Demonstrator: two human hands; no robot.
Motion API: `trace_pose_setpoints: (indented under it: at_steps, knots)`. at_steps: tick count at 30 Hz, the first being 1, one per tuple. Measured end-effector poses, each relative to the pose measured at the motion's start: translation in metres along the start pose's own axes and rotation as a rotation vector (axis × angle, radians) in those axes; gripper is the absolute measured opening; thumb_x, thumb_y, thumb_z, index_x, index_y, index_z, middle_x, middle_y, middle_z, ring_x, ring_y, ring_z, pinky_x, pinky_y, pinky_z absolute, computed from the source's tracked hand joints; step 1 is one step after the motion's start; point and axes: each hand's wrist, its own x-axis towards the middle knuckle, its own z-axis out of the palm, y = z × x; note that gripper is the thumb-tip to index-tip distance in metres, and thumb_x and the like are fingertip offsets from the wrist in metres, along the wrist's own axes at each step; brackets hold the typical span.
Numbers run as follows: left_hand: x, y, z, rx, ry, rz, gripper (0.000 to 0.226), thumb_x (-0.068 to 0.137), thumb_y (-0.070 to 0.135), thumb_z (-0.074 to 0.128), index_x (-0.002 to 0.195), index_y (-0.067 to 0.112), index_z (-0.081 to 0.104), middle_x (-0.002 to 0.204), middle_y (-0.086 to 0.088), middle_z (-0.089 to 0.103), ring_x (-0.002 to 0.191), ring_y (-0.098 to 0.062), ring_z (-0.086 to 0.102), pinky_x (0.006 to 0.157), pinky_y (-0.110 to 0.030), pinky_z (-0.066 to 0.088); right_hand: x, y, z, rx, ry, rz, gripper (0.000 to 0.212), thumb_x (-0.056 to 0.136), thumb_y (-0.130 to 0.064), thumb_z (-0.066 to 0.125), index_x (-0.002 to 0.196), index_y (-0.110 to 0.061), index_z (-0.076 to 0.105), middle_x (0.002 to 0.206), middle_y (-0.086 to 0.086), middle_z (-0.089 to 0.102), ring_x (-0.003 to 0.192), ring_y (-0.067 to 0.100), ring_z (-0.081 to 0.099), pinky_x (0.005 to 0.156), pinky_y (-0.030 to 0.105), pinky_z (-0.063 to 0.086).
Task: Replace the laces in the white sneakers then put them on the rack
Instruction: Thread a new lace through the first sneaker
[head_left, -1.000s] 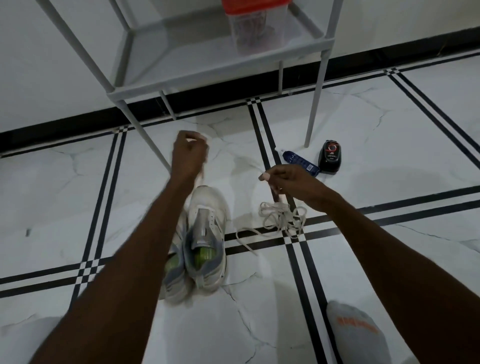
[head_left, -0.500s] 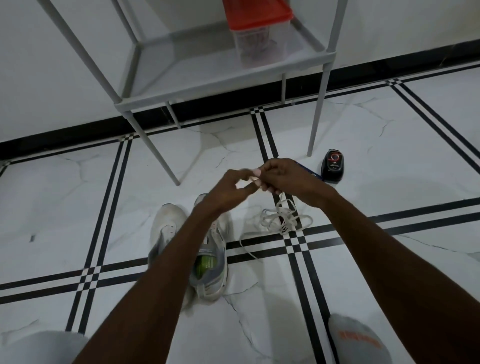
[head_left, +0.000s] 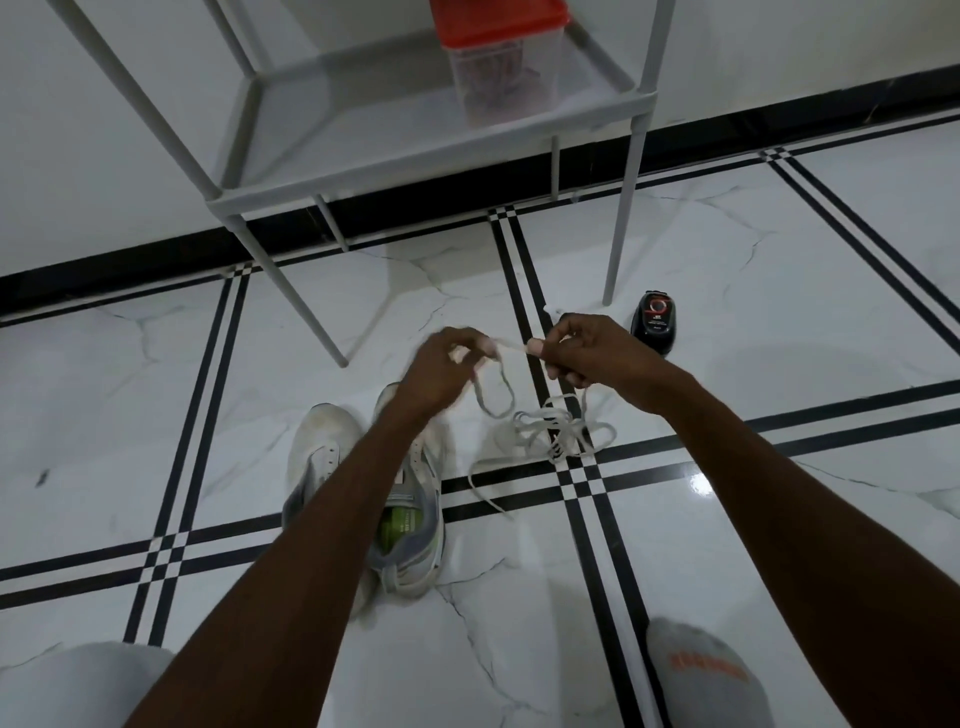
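Sneakers (head_left: 363, 499) sit side by side on the tiled floor (head_left: 779, 519), without laces, while both hands work a white lace (head_left: 493, 384) above them.

The left hand (head_left: 441, 364) and right hand (head_left: 587, 348) each pinch the lace between curled fingers, a short stretch pulled taut between them and a loop hanging below. The left forearm crosses over the right-hand sneaker and hides most of its front; the green insole shows at its heel opening. A loose pile of laces (head_left: 558, 431) lies on the floor just right of the sneakers, under the right hand. Beyond the right hand stands a small black bottle (head_left: 654, 322), near a leg of the grey rack (head_left: 415, 156). On the rack's low shelf stands a clear box with a red lid (head_left: 501, 57). A grey sock (head_left: 701, 675) shows at the lower right.
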Motion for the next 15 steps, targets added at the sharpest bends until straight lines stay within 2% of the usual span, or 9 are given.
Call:
trace_pose_setpoints:
  at_steps: [3, 4, 6, 8, 10, 12, 14, 15]
  knots:
    - [0.007, -0.020, -0.047, -0.204, 0.601, -0.364, 0.020, 0.096, 0.022, 0.061, 0.099, 0.012, 0.078, 0.104, -0.007, 0.075, 0.098, -0.020, 0.069, 0.090, -0.030, 0.053, -0.005, 0.012, -0.012, 0.010, 0.020, 0.029, 0.048, 0.087, -0.041, 0.073, 0.104, 0.003, 0.063, 0.076, 0.005, 0.068, 0.060, 0.014, 0.048, 0.059, 0.026, 0.043]
    - [0.007, -0.028, -0.063, -0.207, 0.739, -0.482, 0.022, 0.091, 0.024, 0.061, 0.097, 0.010, 0.077, 0.104, -0.012, 0.075, 0.098, -0.026, 0.069, 0.091, -0.035, 0.056, -0.006, 0.015, -0.014, 0.016, 0.019, 0.039, 0.047, 0.087, -0.041, 0.073, 0.104, 0.001, 0.064, 0.075, 0.004, 0.068, 0.061, 0.015, 0.048, 0.060, 0.026, 0.043]
    - [0.003, -0.032, -0.077, -0.210, 0.816, -0.588, 0.018, 0.088, 0.024, 0.062, 0.088, 0.011, 0.075, 0.101, -0.014, 0.074, 0.094, -0.030, 0.069, 0.090, -0.039, 0.058, -0.007, 0.019, -0.013, 0.027, 0.010, 0.049, 0.046, 0.088, -0.040, 0.072, 0.105, 0.002, 0.063, 0.075, 0.003, 0.067, 0.063, 0.015, 0.048, 0.059, 0.025, 0.043]
    - [0.000, -0.024, -0.070, -0.261, 0.718, -0.502, 0.017, 0.090, 0.023, 0.061, 0.094, 0.012, 0.074, 0.100, -0.010, 0.074, 0.098, -0.027, 0.069, 0.091, -0.034, 0.055, -0.007, 0.018, -0.007, 0.048, -0.009, 0.045, 0.046, 0.091, -0.037, 0.070, 0.107, 0.005, 0.061, 0.076, 0.003, 0.066, 0.064, 0.014, 0.049, 0.058, 0.024, 0.042]
    - [-0.003, -0.006, -0.050, -0.275, 0.474, -0.348, 0.024, 0.098, 0.026, 0.059, 0.113, 0.014, 0.072, 0.103, -0.001, 0.074, 0.100, -0.018, 0.066, 0.091, -0.032, 0.050, -0.005, 0.012, 0.003, 0.074, -0.044, 0.037, 0.040, 0.094, -0.034, 0.067, 0.108, 0.003, 0.060, 0.079, 0.003, 0.065, 0.065, 0.012, 0.050, 0.058, 0.024, 0.042]
    - [-0.011, 0.019, -0.028, -0.259, 0.179, -0.247, 0.032, 0.103, 0.033, 0.054, 0.132, 0.021, 0.061, 0.114, 0.004, 0.068, 0.091, -0.007, 0.059, 0.080, -0.026, 0.047, -0.002, 0.002, 0.014, 0.077, -0.085, 0.025, 0.033, 0.097, -0.030, 0.064, 0.110, 0.000, 0.061, 0.082, 0.003, 0.067, 0.066, 0.011, 0.053, 0.058, 0.023, 0.043]
    - [-0.017, 0.039, -0.010, -0.187, -0.075, -0.186, 0.036, 0.106, 0.040, 0.048, 0.139, 0.030, 0.054, 0.120, 0.007, 0.063, 0.087, 0.003, 0.055, 0.073, -0.022, 0.041, 0.001, -0.010, 0.021, 0.070, -0.118, 0.004, 0.032, 0.098, -0.029, 0.063, 0.112, -0.001, 0.060, 0.085, 0.004, 0.069, 0.068, 0.011, 0.055, 0.058, 0.023, 0.043]
    - [-0.019, 0.042, -0.004, -0.175, -0.158, -0.172, 0.036, 0.106, 0.043, 0.044, 0.136, 0.028, 0.057, 0.116, 0.009, 0.064, 0.084, 0.008, 0.055, 0.072, -0.021, 0.039, 0.002, -0.015, 0.022, 0.068, -0.116, -0.006, 0.035, 0.097, -0.029, 0.064, 0.114, 0.000, 0.059, 0.085, 0.006, 0.070, 0.069, 0.012, 0.055, 0.058, 0.023, 0.043]
